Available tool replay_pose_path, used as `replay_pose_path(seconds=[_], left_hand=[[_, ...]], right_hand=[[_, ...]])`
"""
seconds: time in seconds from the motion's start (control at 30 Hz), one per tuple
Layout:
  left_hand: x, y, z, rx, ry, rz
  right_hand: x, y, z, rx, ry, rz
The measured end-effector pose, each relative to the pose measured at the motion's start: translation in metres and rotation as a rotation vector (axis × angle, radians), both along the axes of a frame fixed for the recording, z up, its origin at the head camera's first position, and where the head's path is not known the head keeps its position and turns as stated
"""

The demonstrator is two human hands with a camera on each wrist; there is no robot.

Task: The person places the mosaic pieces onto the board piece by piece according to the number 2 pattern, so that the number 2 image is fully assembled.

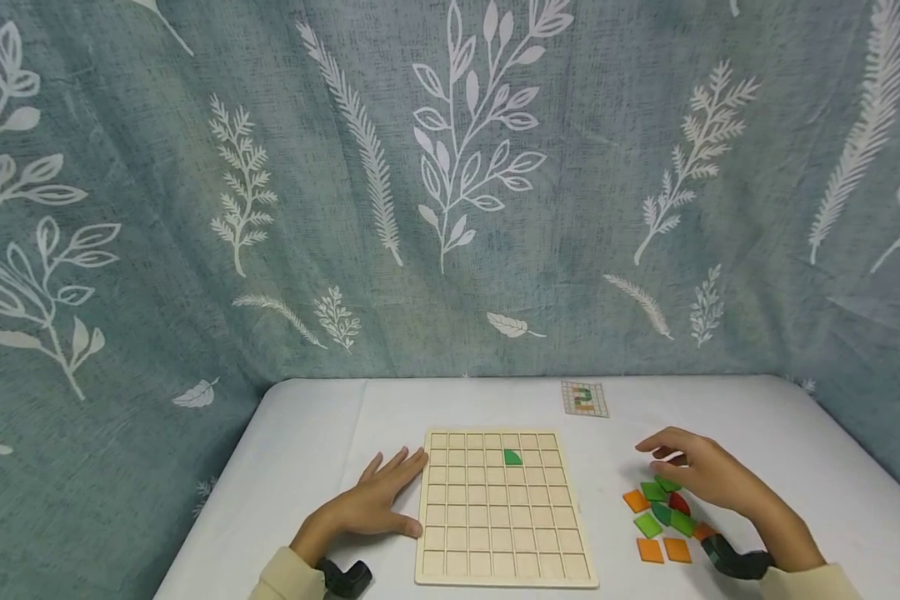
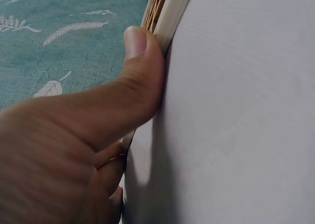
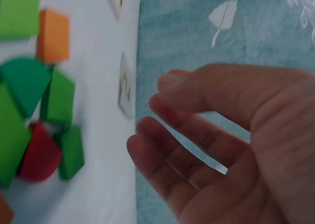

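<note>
So the loose colored pieces point(image 1: 662, 513) sit around 7 o'clock from the right hand point(image 1: 708, 472), which looks empty, fingers loosely bent, and way closer than the left hand point(image 1: 375, 502), spread at the 9 o'clock edge of the grid board point(image 1: 498, 495).

- Board point(image 1: 498, 517) by the left hand point(image 1: 371, 504): was pale beige, gridded.
- Tiles point(image 1: 661, 512) near the right hand point(image 1: 701, 471): were green, orange, red.
- Curtain point(image 1: 585, 208) beyond both hands: was teal with white leaves.

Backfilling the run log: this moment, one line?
left hand: touching pale wooden grid board; board: one green quarter-circle piece; right hand: empty, near loose green, orange, red pieces
</note>
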State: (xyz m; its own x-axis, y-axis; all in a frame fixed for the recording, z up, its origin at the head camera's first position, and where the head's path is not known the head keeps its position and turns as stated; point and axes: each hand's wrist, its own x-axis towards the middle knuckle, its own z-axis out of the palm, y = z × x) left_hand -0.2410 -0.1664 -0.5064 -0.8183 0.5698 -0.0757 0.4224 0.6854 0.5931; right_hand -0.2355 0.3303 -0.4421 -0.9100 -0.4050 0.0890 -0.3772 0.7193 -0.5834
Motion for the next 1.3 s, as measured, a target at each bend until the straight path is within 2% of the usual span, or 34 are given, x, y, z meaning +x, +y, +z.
replay_pose_path(seconds=[0.27,0.47,0.83,1.07,1.3], left_hand=[[-0.002,-0.001,-0.002,-0.015,-0.011,0.004],[-0.001,-0.002,-0.003,-0.005,-0.015,0.01],[0.0,-0.001,-0.001,-0.012,-0.011,0.009],[0.0,0.0,0.0,-0.008,-0.019,0.013],[0.001,0.0,-0.001,-0.004,-0.006,0.003]], right_hand=[[-0.01,0.024,-0.017,0.034,-0.088,-0.002],[-0.015,0.034,-0.025,0.036,-0.13,0.07],[-0.013,0.037,-0.032,0.067,-0.111,0.058],[-0.013,0.038,-0.036,0.042,-0.052,0.098],[-0.013,0.038,-0.035,0.056,-0.072,0.078]])
